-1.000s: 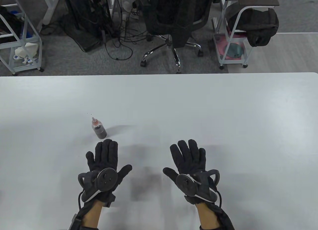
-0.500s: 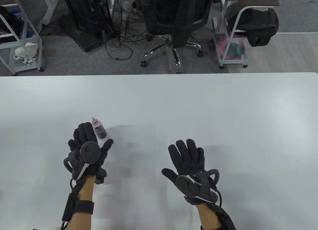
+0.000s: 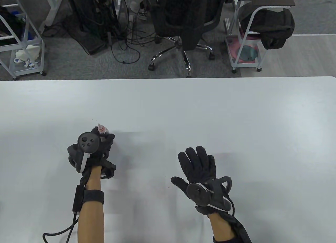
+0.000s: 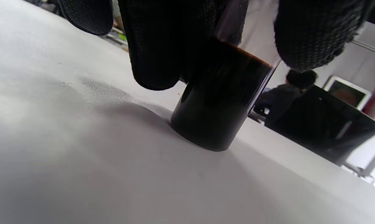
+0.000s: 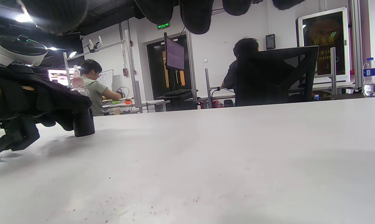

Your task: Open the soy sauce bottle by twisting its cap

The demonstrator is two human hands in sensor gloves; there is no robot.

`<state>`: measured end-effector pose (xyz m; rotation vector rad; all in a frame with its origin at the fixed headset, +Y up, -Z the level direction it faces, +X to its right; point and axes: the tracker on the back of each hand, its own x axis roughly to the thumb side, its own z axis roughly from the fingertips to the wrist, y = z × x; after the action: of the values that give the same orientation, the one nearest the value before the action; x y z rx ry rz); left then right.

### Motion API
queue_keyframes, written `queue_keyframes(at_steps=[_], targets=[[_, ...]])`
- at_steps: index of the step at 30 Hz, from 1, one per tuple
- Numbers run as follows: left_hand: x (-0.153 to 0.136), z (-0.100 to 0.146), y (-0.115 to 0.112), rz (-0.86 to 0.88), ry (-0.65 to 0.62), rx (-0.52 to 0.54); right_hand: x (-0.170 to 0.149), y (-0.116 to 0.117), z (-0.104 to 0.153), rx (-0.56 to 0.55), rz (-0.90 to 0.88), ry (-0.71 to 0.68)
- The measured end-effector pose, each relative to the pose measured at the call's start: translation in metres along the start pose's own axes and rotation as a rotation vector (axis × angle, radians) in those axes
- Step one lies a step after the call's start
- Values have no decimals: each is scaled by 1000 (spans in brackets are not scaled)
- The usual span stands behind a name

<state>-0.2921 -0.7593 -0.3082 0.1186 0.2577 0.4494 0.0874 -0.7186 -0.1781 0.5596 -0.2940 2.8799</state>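
Gripping the soy sauce bottle around its dark body, the left hand was positioned at the near left of the white table, with the tracker on its back facing upward. The bottle stood upright on the table surface, and its pinkish cap projected above the gloved fingers, still seated on the neck. In the left wrist view, the fingers lay against one side of the bottle and the thumb lay on the opposite side; the base of the bottle was in contact with the table, and the dark liquid filled the lower part of the clear wall.

The right hand was located at the near centre-right of the table, well apart from the bottle, spread wide with the fingers extended toward the far side. It held nothing. The right wrist view showed its fingertips hanging above the table top, with the left hand and the bottle at the left edge of that view.

Beyond the far edge of the table stood a black office chair, with white metal racks to its left and a bundle of cables on the floor
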Motion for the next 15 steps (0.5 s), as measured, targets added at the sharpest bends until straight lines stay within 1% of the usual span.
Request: queue_keyframes(at_steps=[2,5,8,10,13,15], targets=[[5,7,2,-43,-57,0,0,0,0,3,-2,2],[14,20,9,-21,-130,-20,0,-1,0,2,-3,0],[31,43,19,-32,-241,-36,4,0,1,5,0,-13],[41,57,22,-36,-293,-41,6,1,2,6,-1,-19],[54,80,21,-48,-368,-50,10,2,4,3,-10,-31],[62,99,18,-76,-424,-35,14,1,6,-2,-23,-43]])
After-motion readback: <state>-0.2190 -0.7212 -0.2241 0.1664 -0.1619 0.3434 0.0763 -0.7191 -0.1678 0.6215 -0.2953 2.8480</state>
